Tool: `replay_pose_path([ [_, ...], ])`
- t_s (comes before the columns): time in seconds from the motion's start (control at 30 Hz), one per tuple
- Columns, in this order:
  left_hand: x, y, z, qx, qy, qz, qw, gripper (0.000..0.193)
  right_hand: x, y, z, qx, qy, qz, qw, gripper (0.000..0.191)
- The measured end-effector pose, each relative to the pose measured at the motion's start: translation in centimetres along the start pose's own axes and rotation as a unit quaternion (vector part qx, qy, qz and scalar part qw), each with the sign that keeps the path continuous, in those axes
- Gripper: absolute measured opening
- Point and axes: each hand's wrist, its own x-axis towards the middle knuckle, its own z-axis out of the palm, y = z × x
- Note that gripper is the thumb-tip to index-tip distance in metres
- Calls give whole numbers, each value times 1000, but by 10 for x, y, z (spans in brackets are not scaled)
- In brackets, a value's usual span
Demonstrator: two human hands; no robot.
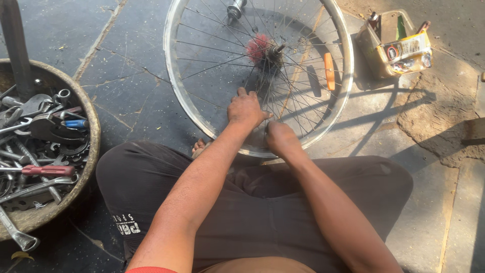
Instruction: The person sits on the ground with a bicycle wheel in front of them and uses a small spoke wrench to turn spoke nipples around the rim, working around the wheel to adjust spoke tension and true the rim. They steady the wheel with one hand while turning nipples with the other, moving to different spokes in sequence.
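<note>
While my left hand [246, 108] rests with fingers spread loosely on the thin spokes [298, 108] and my right hand [279, 139] curls closed at the lower edge, I judge the bicycle wheel [179, 96] light, with a stiff rim and bendable spokes, best gripped at the rim.

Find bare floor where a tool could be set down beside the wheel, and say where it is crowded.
Free: dark paving between tool basin and wheel rim; slab right of the wheel, below the yellow box. Crowded: the basin, and the spokes around both hands.
</note>
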Motion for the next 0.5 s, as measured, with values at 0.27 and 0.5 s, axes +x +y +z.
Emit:
replay_pose_path([
  [0.27, 3, 1, 10, 12, 24, 32, 999, 80, 22, 29, 39, -10, 25, -11, 1000, 20],
  [0.5, 1, -1, 5, 13, 13, 26, 999, 85, 29, 33, 30, 161, -53, 99, 981, 29],
])
